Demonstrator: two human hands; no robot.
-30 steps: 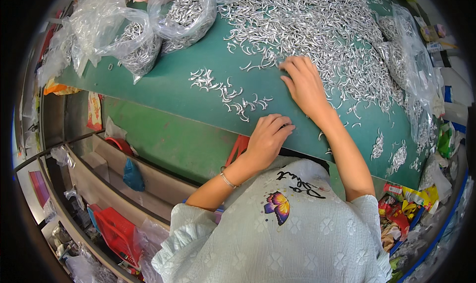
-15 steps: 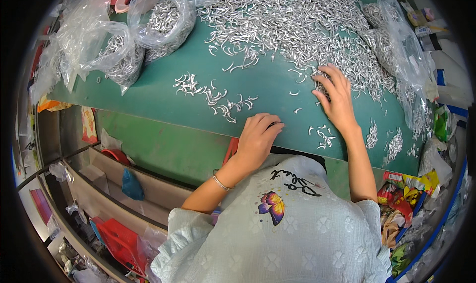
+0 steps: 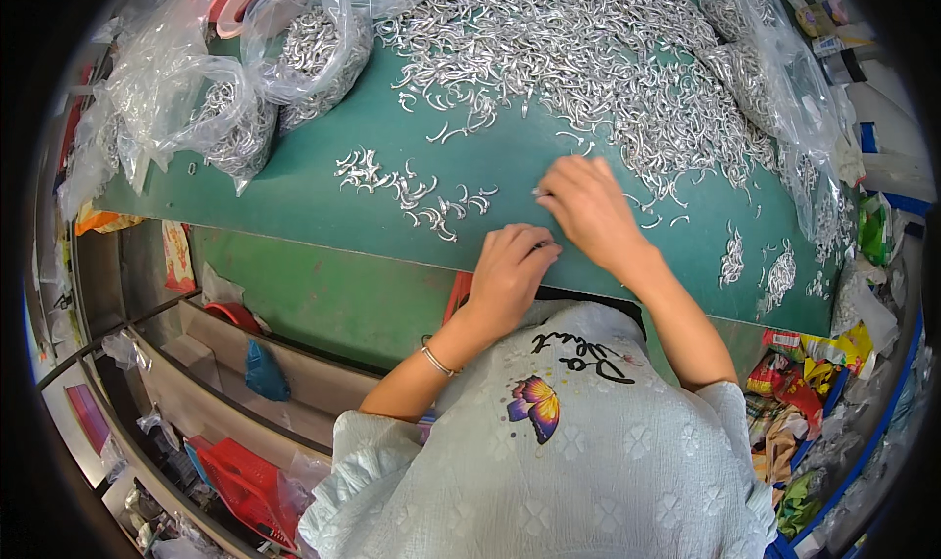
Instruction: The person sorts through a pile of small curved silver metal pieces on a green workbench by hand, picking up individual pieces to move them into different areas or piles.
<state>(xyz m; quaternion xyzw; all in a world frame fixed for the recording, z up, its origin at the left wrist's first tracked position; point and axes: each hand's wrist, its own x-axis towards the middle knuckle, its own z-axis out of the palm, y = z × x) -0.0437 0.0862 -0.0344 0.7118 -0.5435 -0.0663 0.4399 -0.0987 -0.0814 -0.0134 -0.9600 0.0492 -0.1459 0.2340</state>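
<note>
At the near edge of the green table, my left hand [image 3: 512,270] rests with its fingers curled in. Whatever its fingers may hold is hidden. My right hand [image 3: 588,209] is over the table, just right of and beyond the left, with fingers bent together and slightly blurred. A pale glint shows at its fingertips, too small to name. Beyond it spreads a big heap of small curved silvery metal pieces [image 3: 559,45]. To the left of my hands lies a loose cluster of the same pieces [image 3: 407,189].
Clear plastic bags of pieces [image 3: 319,54] stand at the far left, and another bag [image 3: 750,79] is at the far right. Small piles [image 3: 779,277] lie on the table's right side. Below left are a shelf frame [image 3: 245,383] and a red basket [image 3: 245,481].
My right hand has moved left from the heap's edge toward my left hand, its fingers drawing together. The left hand stays in place. The view has shifted slightly.
</note>
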